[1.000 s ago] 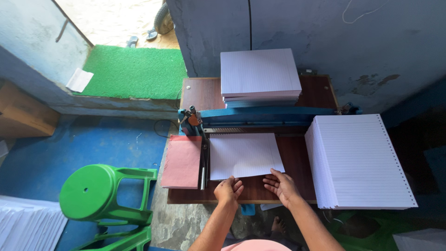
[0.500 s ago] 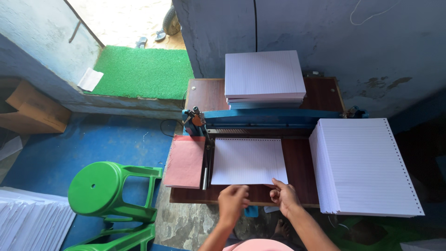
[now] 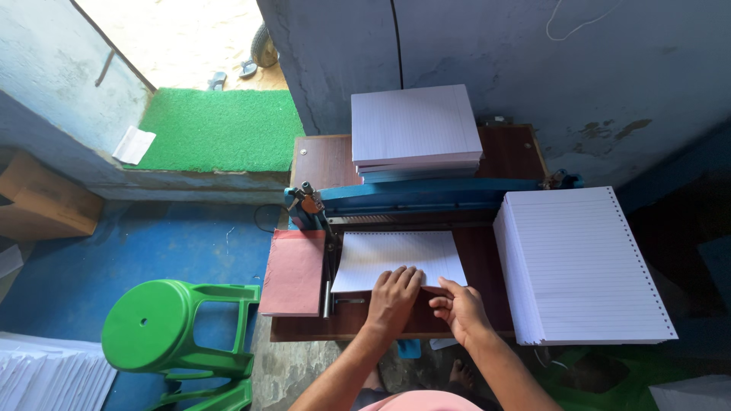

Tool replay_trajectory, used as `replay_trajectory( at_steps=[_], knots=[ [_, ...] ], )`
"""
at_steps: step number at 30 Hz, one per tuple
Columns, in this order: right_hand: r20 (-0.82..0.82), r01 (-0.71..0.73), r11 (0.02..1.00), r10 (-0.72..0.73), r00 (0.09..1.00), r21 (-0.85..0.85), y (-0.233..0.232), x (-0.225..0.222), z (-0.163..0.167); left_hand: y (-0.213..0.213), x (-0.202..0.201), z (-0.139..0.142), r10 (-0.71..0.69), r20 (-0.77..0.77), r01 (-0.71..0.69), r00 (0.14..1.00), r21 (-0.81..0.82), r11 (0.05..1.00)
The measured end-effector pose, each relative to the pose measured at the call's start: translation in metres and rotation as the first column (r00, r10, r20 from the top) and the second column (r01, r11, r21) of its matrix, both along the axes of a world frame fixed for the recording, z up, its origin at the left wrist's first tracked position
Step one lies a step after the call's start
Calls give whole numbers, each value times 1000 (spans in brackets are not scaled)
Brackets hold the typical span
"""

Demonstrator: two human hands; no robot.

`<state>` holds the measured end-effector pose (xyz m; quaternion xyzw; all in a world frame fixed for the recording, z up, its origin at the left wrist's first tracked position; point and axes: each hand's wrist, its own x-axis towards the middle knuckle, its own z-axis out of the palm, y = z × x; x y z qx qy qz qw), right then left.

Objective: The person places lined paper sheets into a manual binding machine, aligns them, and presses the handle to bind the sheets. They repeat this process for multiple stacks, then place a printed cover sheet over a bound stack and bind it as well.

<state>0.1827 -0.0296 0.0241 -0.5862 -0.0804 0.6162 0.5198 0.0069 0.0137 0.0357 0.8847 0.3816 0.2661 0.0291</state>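
A thin sheaf of lined white paper (image 3: 396,255) lies on the brown wooden table (image 3: 495,266), its far edge under the blue punching machine (image 3: 426,199). My left hand (image 3: 392,298) lies flat on the near edge of this sheaf, fingers together. My right hand (image 3: 457,308) pinches the sheaf's near right corner between thumb and fingers. A tall stack of lined paper with punched holes along its right edge (image 3: 582,266) stands to the right of my hands.
A second lined stack (image 3: 415,129) rests behind the machine. A reddish pad (image 3: 293,272) lies left of the sheaf. A green plastic stool (image 3: 171,335) stands at lower left, with white sheets (image 3: 46,377) beside it. A green mat (image 3: 217,129) and cardboard box (image 3: 42,202) lie farther left.
Both hands pulled back toward the table's near edge, then came forward again onto the sheaf. The sheaf now lies a little farther under the machine.
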Motion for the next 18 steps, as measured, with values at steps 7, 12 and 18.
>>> replay_trajectory(
  at_steps=[7, 12, 18],
  knots=[
    [25, -153, 897, 157, 987, 414, 1, -1, 60, 14, -8, 78, 35, 249, -12, 968, -93, 996],
    [116, -215, 667, 190, 975, 713, 4, 9, 88, 24, -17, 133, 134, 504, -64, 853, -154, 986],
    [730, -293, 880, -84, 679, 374, 19, 18, 117, 48, -21, 150, 378, 761, 234, 528, -558, 796]
  ],
)
